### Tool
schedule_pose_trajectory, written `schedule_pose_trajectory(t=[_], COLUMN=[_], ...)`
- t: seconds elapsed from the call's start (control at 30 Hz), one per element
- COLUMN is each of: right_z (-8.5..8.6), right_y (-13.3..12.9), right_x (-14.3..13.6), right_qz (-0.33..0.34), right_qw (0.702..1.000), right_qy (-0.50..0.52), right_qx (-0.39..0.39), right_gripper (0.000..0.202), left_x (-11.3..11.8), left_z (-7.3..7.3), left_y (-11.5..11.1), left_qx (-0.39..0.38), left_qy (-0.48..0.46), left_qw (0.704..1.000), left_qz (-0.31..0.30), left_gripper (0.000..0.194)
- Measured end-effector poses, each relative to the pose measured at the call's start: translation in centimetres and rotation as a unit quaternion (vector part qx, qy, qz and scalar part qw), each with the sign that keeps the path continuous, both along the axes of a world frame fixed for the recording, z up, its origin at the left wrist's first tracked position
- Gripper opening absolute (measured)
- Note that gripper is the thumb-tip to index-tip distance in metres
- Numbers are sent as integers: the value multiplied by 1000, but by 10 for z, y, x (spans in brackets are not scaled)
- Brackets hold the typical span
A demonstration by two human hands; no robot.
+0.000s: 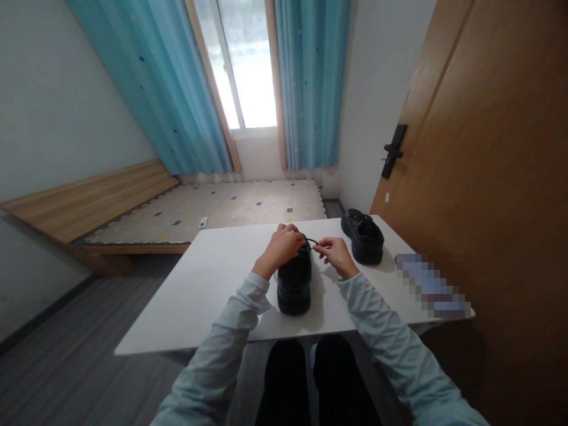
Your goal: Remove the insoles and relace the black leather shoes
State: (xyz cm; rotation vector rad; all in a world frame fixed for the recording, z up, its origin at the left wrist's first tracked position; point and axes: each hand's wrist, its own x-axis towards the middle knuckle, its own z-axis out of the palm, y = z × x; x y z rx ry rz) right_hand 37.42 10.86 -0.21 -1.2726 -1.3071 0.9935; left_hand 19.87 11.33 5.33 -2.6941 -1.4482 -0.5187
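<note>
A black shoe (294, 286) stands on the white table (199, 290) in front of me, its heel toward me. My left hand (285, 245) lies over the front part of this shoe, fingers closed at its laces; the fingertips are partly hidden behind the hand. To the right of the shoe, my right hand (333, 254) pinches a black shoelace (312, 241) between thumb and finger. The lace spans the short gap between both hands.
Another black shoe (364, 238) is at the table's back right. A blurred flat item (430, 285) lies on the right edge. Beyond the table are a bed (248, 204) and a window; a wooden door (479, 177) rises at right.
</note>
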Motion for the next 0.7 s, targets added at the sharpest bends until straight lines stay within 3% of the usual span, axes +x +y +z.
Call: schedule_pose_trajectory(t=[0.27, 0.47, 0.7], right_z=[-3, -2, -1], right_y=[-1, -6, -6], right_x=[-10, -12, -15], right_qz=[-5, 9, 46], right_qw=[1000, 988, 959], right_qy=[16, 102, 194], right_qx=[-20, -119, -202], right_gripper=[29, 27, 39], left_x=[-4, -1, 1], left_z=[-8, -6, -1], left_y=[8, 10, 6], left_qx=[-29, -32, -24], left_qy=[5, -17, -22], left_qw=[999, 999, 999], left_qz=[-21, -13, -8], left_gripper=[24, 19, 16])
